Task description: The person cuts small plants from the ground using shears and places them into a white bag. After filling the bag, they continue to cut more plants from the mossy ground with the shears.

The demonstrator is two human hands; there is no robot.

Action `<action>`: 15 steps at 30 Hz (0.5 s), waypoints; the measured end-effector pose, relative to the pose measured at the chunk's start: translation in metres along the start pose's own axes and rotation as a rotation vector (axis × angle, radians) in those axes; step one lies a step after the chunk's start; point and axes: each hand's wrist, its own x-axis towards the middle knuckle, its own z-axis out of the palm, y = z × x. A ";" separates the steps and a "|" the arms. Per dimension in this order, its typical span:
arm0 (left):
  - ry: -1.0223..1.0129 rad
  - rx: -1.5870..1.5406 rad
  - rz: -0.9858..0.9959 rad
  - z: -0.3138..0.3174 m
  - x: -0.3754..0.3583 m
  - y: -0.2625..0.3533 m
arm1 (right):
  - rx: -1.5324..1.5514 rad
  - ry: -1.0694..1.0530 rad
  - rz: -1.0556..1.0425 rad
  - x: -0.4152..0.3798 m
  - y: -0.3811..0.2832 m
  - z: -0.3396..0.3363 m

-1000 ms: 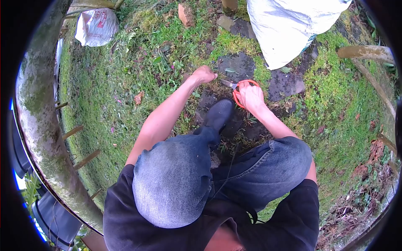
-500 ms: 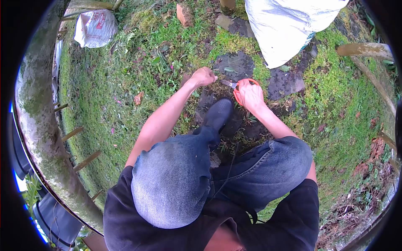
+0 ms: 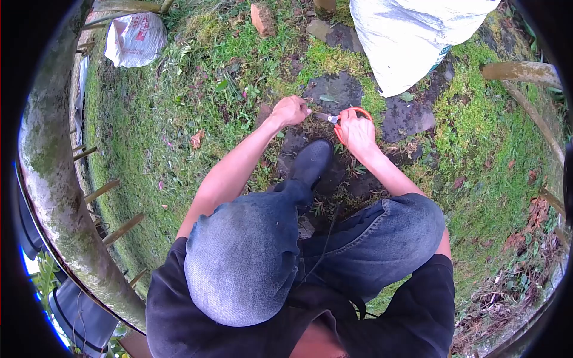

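Orange-handled scissors (image 3: 356,112) are gripped in my right hand (image 3: 358,132), held low over the mossy ground, their blades pointing left. My left hand (image 3: 290,111) is closed in a pinch just left of the blade tips; whatever lies between its fingertips is too small to name. Under both hands are soil, moss and dark paving stones (image 3: 333,91). My dark boot (image 3: 311,162) stands right below the scissors, between my forearms.
A large white sack (image 3: 412,45) stands ahead on the right, a smaller white bag (image 3: 136,39) far left. A reddish brick piece (image 3: 262,20) lies in the grass. A mossy trunk (image 3: 51,143) curves along the left, and a wooden pole (image 3: 521,72) juts in from the right.
The scissor blades look closer together than before. Both hands stay in nearly the same place, and the view has shifted very slightly.
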 end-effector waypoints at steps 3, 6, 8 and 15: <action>0.017 0.017 0.007 0.001 -0.001 0.003 | -0.004 0.075 -0.027 0.004 -0.002 0.001; 0.047 0.017 -0.003 0.003 -0.001 0.003 | 0.023 0.021 -0.046 0.006 -0.004 -0.005; 0.055 0.011 -0.017 0.001 -0.006 0.004 | 0.076 -0.079 -0.055 0.005 0.002 0.006; 0.037 -0.298 -0.039 -0.039 -0.013 0.010 | 0.232 0.016 0.042 -0.009 0.021 -0.022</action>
